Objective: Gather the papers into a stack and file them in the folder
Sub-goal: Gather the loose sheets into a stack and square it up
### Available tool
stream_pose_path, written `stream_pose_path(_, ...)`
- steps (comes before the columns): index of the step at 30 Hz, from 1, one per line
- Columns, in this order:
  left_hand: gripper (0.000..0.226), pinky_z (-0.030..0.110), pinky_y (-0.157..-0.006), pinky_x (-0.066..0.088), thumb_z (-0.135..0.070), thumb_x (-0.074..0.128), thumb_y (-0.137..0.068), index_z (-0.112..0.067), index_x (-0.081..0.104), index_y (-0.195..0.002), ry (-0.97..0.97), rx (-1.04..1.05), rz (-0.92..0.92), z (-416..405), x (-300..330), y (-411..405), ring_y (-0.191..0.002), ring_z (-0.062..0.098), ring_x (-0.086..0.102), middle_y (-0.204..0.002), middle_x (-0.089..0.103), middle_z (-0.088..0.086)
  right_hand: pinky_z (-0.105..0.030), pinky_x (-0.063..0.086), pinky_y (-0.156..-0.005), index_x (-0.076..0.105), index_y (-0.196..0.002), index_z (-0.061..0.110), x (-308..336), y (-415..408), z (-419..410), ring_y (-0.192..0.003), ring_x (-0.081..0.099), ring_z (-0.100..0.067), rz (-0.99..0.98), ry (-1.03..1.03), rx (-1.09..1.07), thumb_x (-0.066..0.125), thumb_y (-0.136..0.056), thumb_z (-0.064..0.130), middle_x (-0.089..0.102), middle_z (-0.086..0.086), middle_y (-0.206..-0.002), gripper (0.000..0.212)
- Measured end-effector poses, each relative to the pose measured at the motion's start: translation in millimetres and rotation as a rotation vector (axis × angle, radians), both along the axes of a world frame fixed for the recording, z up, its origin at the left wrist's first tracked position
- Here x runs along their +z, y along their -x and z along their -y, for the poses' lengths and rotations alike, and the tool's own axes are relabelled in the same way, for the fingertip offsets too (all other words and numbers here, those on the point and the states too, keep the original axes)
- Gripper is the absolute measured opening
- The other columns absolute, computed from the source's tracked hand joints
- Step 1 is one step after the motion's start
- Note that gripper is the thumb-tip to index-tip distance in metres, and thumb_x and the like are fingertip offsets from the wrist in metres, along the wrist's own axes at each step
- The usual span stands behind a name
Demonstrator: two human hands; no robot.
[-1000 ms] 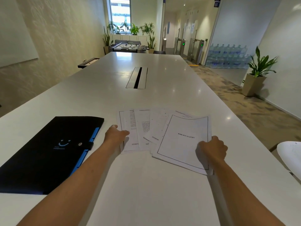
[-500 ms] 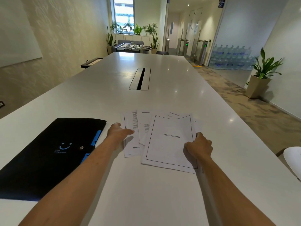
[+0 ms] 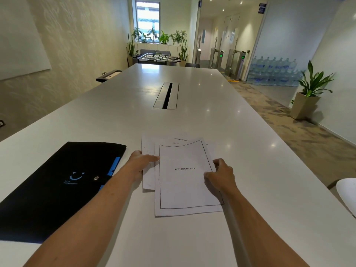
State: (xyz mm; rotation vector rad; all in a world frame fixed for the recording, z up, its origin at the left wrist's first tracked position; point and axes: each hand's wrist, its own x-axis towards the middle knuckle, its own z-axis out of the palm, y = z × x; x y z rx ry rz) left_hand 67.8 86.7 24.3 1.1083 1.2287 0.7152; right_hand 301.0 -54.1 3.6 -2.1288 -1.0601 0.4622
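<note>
Two hands (image 3: 140,164) (image 3: 221,175) flank papers (image 3: 185,178) (edges perhaps uneven), folder (image 3: 57,185) left

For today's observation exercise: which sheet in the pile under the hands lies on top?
The sheet headed BIBLIOGRAPHY, with a black border. It alone shows whole; the other sheets only peek out at its left and far edges.

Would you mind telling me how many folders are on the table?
1: the black folder lies closed on the table, left of the papers. No other folder shows.
</note>
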Motion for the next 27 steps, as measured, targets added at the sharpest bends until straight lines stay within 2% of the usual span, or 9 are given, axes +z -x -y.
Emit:
stream_pose_path(2,0.084,0.033,-0.102,0.04,-0.006,0.077,-0.078,0.009,0.023,-0.141,0.027,-0.025,0.038,1.2,-5.3,-2.0,-0.1,0.024,0.065,-0.111,0.061,0.015,-0.036,0.044,-0.091,0.05,-0.13,0.014,-1.0,5.4,0.0,-0.113,0.054,-0.027,0.003,-0.014,0.008,0.069,-0.077,0.021,0.056,-0.01,-0.124,0.057)
stream_pose_path(4,0.083,0.033,-0.103,0.036,-0.007,0.076,-0.08,0.007,0.022,-0.141,0.041,-0.058,0.03,4.6,-7.6,-2.8,-0.105,0.024,0.062,-0.108,0.062,0.014,-0.036,0.044,-0.092,0.05,-0.129,0.015,-2.0,10.5,0.5,-0.112,0.055,-0.027,0.011,-0.023,0.02,0.069,-0.076,0.023,0.057,-0.009,-0.123,0.056)
stream_pose_path(8,0.058,0.023,-0.054,0.042,-0.005,0.078,-0.076,-0.005,0.047,-0.126,0.023,-0.097,-0.028,11.8,-11.8,-0.9,-0.072,0.015,0.056,-0.097,0.064,0.01,-0.036,0.045,-0.093,0.051,-0.129,0.015,-4.1,14.5,2.0,-0.111,0.056,-0.026,-0.002,-0.037,0.029,0.069,-0.076,0.024,0.058,-0.007,-0.122,0.057)
stream_pose_path(12,0.054,0.027,-0.079,0.053,0.008,0.074,-0.076,-0.012,0.053,-0.123,0.001,-0.082,0.106,13.7,-19.9,2.6,-0.099,0.022,0.065,-0.109,0.068,0.01,-0.034,0.047,-0.093,0.055,-0.124,0.016,-6.8,10.7,5.7,-0.112,0.056,-0.02,-0.14,-0.098,0.028,0.069,-0.076,0.02,0.059,-0.005,-0.12,0.05)
stream_pose_path(17,0.06,0.023,-0.075,0.056,0.017,0.065,-0.079,-0.01,0.05,-0.131,-0.146,-0.111,0.312,26.7,-20.6,9.1,-0.103,0.02,0.065,-0.121,0.064,0.014,-0.012,0.042,-0.073,0.059,-0.113,0.024,-13.3,6.6,10.5,-0.111,0.059,-0.008,-0.344,-0.232,-0.011,0.066,-0.077,0.019,0.063,0.008,-0.115,0.037)
stream_pose_path(19,0.062,0.025,-0.081,0.055,0.015,0.065,-0.08,-0.012,0.048,-0.133,-0.195,-0.132,0.369,31.5,-16.8,12.3,-0.108,0.02,0.063,-0.123,0.063,0.012,-0.017,0.046,-0.084,0.056,-0.126,0.016,-14.5,2.1,8.5,-0.117,0.056,-0.013,-0.405,-0.271,-0.042,0.068,-0.082,0.018,0.06,0.003,-0.124,0.046)
stream_pose_path(21,0.062,0.028,-0.086,0.054,0.013,0.066,-0.081,-0.017,0.05,-0.132,-0.238,-0.183,0.394,35.7,-10.3,15.3,-0.111,0.021,0.062,-0.122,0.065,0.009,-0.035,0.046,-0.102,0.05,-0.135,0.007,-12.2,-1.8,7.5,-0.123,0.055,-0.021,-0.619,-0.357,-0.068,0.07,-0.084,0.016,0.056,-0.001,-0.13,0.056)
stream_pose_path(24,0.06,0.03,-0.089,0.053,0.008,0.068,-0.081,-0.024,0.053,-0.129,-0.283,-0.285,0.406,41.4,-0.9,20.2,-0.113,0.02,0.062,-0.121,0.068,0.003,-0.034,0.055,-0.09,0.063,-0.12,0.001,-0.2,-8.0,14.9,-0.109,0.067,-0.028,-0.916,-0.497,0.112,0.067,-0.087,0.009,0.07,-0.01,-0.117,0.033)
stream_pose_path(27,0.063,0.042,-0.097,0.049,-0.001,0.074,-0.08,-0.024,0.05,-0.133,-0.338,-0.328,0.381,46.3,10.5,23.7,-0.117,0.023,0.06,-0.126,0.065,0.003,-0.03,0.058,-0.078,0.062,-0.12,0.005,19.5,-10.5,24.2,-0.103,0.07,-0.028,-0.935,-0.535,0.252,0.061,-0.091,0.003,0.073,-0.011,-0.112,0.029)
